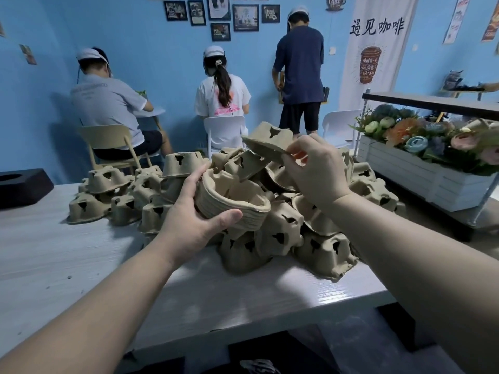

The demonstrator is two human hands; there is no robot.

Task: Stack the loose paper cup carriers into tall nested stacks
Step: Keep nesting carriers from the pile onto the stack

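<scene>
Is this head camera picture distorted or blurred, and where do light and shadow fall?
Head view: wide-angle distortion bends the shelf at right and stretches both forearms; the nested stack in the left hand looks sharp; soft glare patches lie on the table, and dark shadow sits under its front edge.

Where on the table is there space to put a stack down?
The table is bare on the near left, between the black box and the carrier pile. A bare strip also runs along the near edge. The middle is crowded, and the flower box blocks the right.
</scene>
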